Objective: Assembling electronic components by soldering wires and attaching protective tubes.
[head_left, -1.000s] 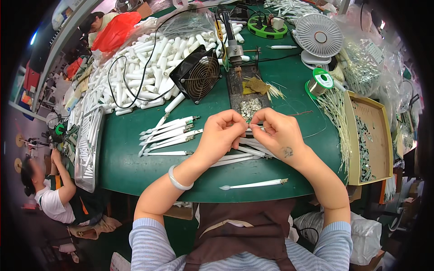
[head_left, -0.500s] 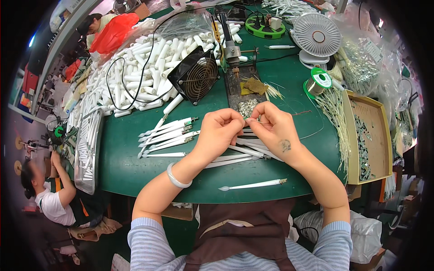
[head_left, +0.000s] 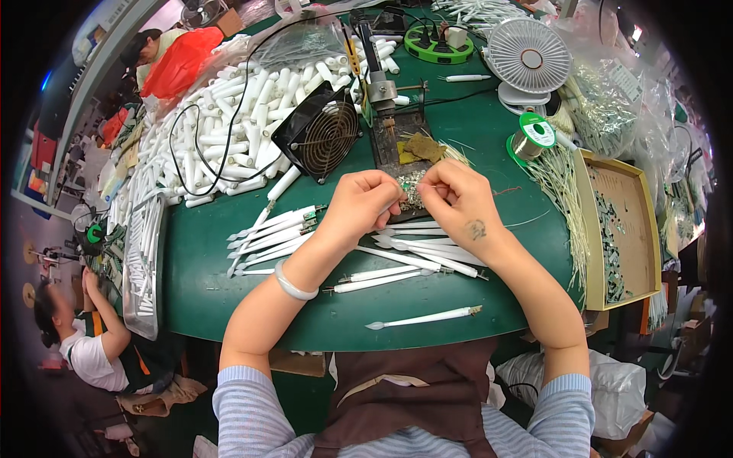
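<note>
My left hand is closed in a pinch, with a tiny green piece showing at its fingertips; its kind is too small to make out. Across a small gap, my right hand has thumb and forefinger pressed together, and what they hold is hidden. Both hands hover over a heap of small silvery bits at the near end of a dark metal stand. White candle-shaped sticks with pointed translucent tips lie below and between my forearms. More such sticks lie left of my left hand.
A large pile of white tubes fills the back left, with a black fan beside it. On the right stand a white fan, a solder spool, a bundle of pale wires and a box of small boards. Another person sits at left.
My fingertips, which met around a thin pale strand, have moved apart. A green piece now shows at my left fingertips. The view has shifted slightly.
</note>
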